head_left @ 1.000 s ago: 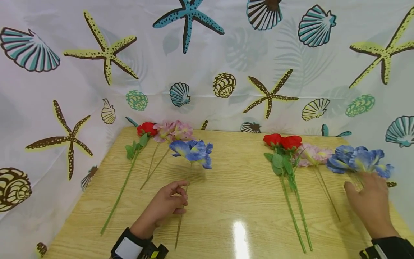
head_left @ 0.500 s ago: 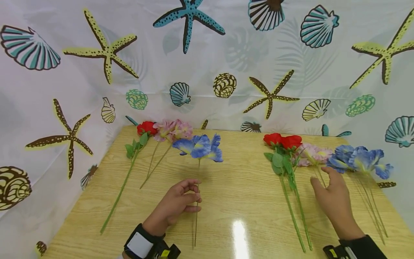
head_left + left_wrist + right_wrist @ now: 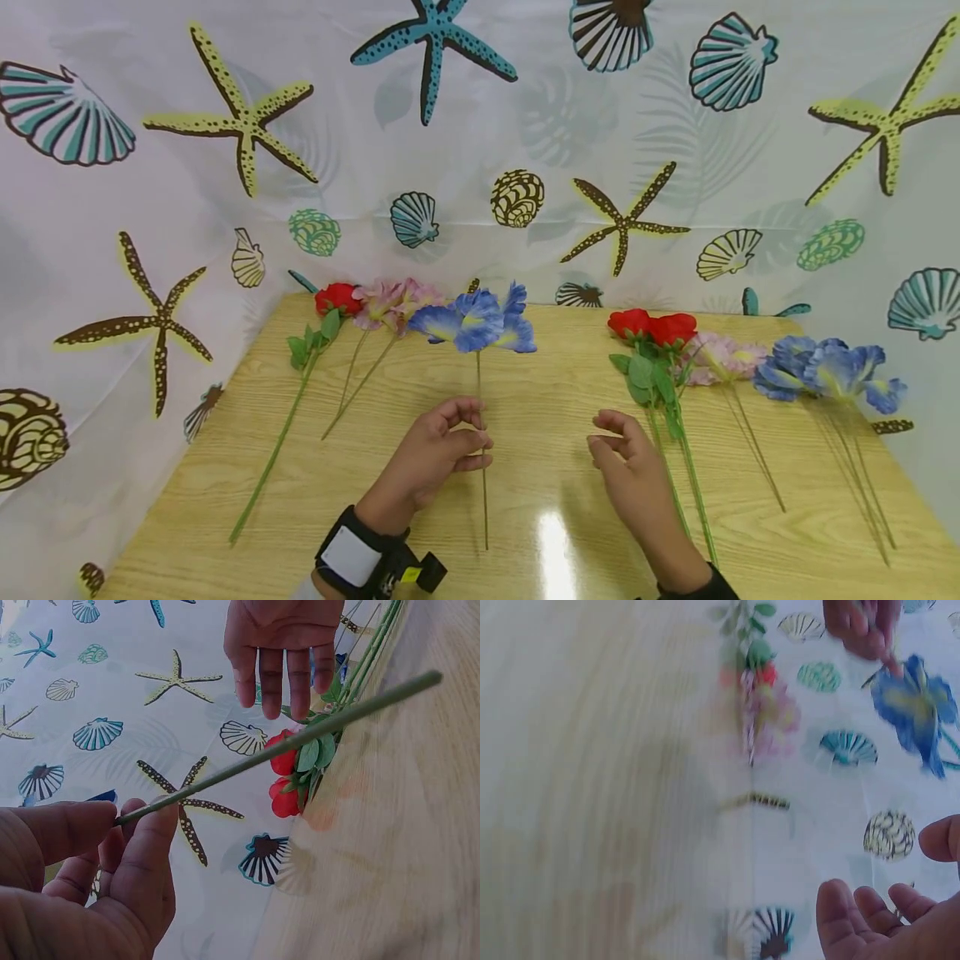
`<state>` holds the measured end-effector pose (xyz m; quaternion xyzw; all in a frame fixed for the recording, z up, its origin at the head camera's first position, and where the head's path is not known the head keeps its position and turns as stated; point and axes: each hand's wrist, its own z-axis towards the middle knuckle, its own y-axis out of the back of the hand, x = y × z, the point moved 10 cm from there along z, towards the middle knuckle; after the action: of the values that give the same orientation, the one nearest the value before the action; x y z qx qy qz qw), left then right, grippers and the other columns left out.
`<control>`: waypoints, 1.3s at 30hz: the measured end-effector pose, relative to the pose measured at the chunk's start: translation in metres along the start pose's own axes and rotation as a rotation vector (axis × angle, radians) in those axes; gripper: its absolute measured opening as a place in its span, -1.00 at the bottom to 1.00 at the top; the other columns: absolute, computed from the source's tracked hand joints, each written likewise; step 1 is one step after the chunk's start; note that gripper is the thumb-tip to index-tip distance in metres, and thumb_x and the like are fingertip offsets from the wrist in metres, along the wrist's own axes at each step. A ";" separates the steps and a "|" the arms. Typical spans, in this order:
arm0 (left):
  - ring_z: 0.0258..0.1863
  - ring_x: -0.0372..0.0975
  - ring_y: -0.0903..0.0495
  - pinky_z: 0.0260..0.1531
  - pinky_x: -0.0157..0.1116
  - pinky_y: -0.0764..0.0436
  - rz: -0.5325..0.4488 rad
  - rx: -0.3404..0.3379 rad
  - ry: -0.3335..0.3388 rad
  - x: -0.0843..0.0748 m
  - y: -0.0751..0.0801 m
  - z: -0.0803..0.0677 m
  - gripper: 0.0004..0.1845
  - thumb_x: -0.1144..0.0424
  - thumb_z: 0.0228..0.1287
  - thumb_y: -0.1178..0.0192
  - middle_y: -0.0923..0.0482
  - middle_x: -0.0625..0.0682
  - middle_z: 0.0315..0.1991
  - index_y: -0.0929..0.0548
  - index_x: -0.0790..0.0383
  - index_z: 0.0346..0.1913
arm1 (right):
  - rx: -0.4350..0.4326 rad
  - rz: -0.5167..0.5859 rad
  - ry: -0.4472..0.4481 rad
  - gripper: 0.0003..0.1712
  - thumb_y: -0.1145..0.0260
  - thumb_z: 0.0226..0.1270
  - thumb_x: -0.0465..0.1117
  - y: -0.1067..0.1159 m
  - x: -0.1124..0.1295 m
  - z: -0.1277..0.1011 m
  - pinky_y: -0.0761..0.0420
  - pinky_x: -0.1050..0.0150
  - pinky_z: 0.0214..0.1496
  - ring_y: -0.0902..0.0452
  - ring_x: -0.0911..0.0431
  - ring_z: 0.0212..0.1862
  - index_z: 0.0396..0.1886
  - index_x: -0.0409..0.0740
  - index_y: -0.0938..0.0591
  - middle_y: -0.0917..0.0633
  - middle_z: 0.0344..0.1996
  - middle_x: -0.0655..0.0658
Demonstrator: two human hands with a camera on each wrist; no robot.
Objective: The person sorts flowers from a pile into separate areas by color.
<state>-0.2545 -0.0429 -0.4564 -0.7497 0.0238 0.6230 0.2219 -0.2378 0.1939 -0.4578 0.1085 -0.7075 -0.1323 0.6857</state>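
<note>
My left hand [image 3: 442, 454] pinches the thin green stem [image 3: 277, 748] of a blue artificial flower [image 3: 476, 321] between thumb and fingers, and the bloom stands up above the hand near the table's middle. In the right wrist view the same blue flower [image 3: 915, 705] shows its yellow centre beside the left hand [image 3: 866, 626]. To the right, my right hand [image 3: 633, 475] hovers with relaxed, slightly bent fingers and holds nothing. Behind its wrist, the stems of two red roses [image 3: 652, 327] are partly hidden. The left wrist view shows the right hand [image 3: 289, 652] with its fingers extended.
A red rose [image 3: 337, 297] and pink flowers [image 3: 393, 304] lie at the back left of the wooden table [image 3: 558, 400]. On the right lie pink blooms [image 3: 723, 357] and blue flowers [image 3: 832, 371]. A shell-patterned cloth [image 3: 465, 150] hangs behind.
My left hand has carried the blue flower rightward, raising its bloom. My right hand has moved left from the blue flowers at the far right, past the pink ones, toward the middle.
</note>
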 end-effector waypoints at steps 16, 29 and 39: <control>-0.18 -0.15 -0.60 -0.19 -0.24 -0.61 0.155 -0.069 -0.180 -0.036 -0.024 0.017 -0.66 0.51 0.30 -0.24 -0.41 0.06 -0.20 -0.54 0.35 0.13 | 0.175 0.220 0.088 -0.80 -0.21 0.42 -0.40 -0.096 0.034 -0.023 -0.68 0.23 -0.17 -0.64 -0.03 -0.12 -0.01 -0.23 -0.59 -0.60 -0.09 -0.29; 0.05 -0.07 -0.60 -0.09 -0.22 -0.63 0.209 -0.065 -0.116 -0.016 -0.023 0.033 -0.51 0.38 0.35 -0.26 -0.49 0.24 0.10 -0.45 0.30 0.31 | 0.119 0.124 0.099 -0.78 -0.23 0.37 -0.45 -0.094 0.028 -0.017 -0.65 0.28 -0.38 -0.60 0.09 -0.33 -0.01 -0.27 -0.53 -0.57 -0.30 -0.14; 0.39 0.07 -0.28 0.22 0.09 -0.40 0.611 -0.182 -0.149 -0.008 0.004 0.035 -0.20 -0.02 0.25 -0.39 -0.29 0.11 0.43 -0.32 0.09 0.49 | 0.072 0.009 0.071 -0.75 -0.24 0.39 -0.42 -0.073 0.011 -0.008 -0.65 0.28 -0.39 -0.59 0.08 -0.31 0.03 -0.26 -0.54 -0.58 -0.28 -0.13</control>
<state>-0.2894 -0.0357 -0.4541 -0.6771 0.1755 0.7135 -0.0419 -0.2319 0.1208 -0.4716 0.1343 -0.6876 -0.0999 0.7065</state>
